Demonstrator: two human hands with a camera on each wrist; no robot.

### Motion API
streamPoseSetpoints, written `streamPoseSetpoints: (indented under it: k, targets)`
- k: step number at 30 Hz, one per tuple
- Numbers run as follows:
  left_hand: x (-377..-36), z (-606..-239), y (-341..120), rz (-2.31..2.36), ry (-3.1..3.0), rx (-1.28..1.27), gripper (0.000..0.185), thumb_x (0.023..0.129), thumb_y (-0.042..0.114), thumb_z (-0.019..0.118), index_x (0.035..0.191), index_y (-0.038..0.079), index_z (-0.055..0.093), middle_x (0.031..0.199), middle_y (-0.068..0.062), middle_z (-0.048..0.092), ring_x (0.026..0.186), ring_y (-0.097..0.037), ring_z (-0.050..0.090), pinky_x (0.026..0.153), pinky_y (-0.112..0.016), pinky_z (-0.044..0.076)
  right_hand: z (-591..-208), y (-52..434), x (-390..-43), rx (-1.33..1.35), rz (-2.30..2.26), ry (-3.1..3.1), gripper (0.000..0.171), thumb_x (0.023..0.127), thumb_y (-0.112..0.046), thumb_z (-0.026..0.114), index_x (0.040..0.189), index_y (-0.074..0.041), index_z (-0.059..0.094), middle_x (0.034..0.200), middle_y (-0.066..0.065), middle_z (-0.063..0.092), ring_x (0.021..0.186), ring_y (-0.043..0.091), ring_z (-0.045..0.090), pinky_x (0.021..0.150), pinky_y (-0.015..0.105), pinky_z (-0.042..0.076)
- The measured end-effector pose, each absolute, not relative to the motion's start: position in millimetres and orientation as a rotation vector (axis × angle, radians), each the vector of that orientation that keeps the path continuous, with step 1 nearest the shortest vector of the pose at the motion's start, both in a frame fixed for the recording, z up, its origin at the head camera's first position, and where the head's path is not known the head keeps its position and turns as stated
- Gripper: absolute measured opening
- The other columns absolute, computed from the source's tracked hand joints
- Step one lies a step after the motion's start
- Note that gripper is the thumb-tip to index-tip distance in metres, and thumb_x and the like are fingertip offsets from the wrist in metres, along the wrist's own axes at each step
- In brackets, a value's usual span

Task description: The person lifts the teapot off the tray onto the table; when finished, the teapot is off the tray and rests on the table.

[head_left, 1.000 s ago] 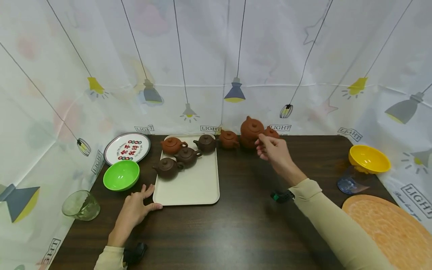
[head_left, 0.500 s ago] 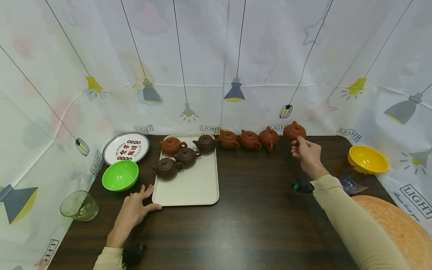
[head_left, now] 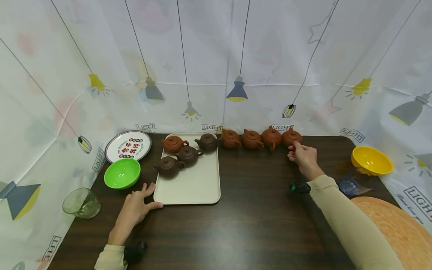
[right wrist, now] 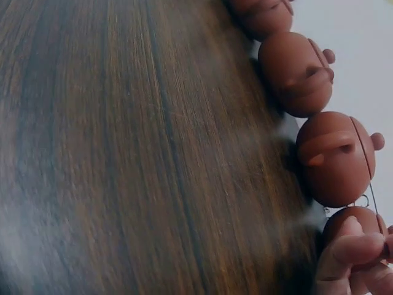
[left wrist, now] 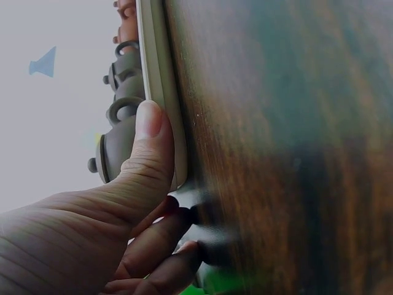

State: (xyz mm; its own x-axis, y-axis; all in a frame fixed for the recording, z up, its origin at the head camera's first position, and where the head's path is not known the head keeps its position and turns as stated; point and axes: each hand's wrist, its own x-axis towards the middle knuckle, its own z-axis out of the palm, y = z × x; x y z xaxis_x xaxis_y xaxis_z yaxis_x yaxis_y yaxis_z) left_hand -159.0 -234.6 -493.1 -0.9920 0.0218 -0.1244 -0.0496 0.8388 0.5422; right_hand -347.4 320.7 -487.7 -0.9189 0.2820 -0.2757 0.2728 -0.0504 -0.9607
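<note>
While the left hand [head_left: 134, 208] rests its thumb on the near-left corner of the cream tray [head_left: 192, 189], forefinger spread away, the right hand [head_left: 305, 160] pinches the near side of a round, reddish-brown, lidded teapot [head_left: 290, 138]. It sits right of the tray, beyond three similar teapots [head_left: 271, 138], just past the gripping fingertips.

Dark wood table [head_left: 250, 225]: cream tray [head_left: 194, 189], reddish-brown teapot row [head_left: 251, 140], green bowl [head_left: 122, 174], glass [head_left: 82, 203].
</note>
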Motion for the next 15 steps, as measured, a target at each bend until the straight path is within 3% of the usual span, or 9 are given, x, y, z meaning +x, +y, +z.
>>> streamPoseSetpoints:
  k: [6,11,15]
  targets:
    - [-158,-495,-235,0.849,2.892,-0.027,0.088,0.086,0.039,0.086,0.156,0.002,0.051,0.156,-0.039,0.042,0.142,-0.071,0.035,0.120,-0.077,0.030,-485,325,-345,-0.626,2.126,-2.242,0.042,0.110,-0.038,0.058,0.115,0.003,0.067,0.064,-0.004,0.068,0.054,0.005,0.066,0.052,0.021,0.059]
    - [-159,-496,-235,0.848,2.899,-0.014,0.087,0.085,0.039,0.086,0.156,0.001,0.051,0.155,-0.039,0.042,0.144,-0.067,0.038,0.121,-0.076,0.031,-488,317,-339,-0.667,1.749,-2.330,0.039,0.104,-0.054,0.064,0.114,-0.017,0.056,0.053,-0.014,0.060,0.043,0.002,0.059,0.046,0.020,0.054]
    - [-159,-493,-234,0.845,2.902,-0.016,0.087,0.085,0.038,0.086,0.156,0.001,0.052,0.155,-0.039,0.043,0.143,-0.069,0.037,0.120,-0.076,0.031,-482,288,-331,-0.419,1.550,-2.402,0.041,0.103,-0.056,0.064,0.114,-0.018,0.057,0.053,-0.018,0.059,0.044,0.005,0.059,0.048,0.023,0.050]
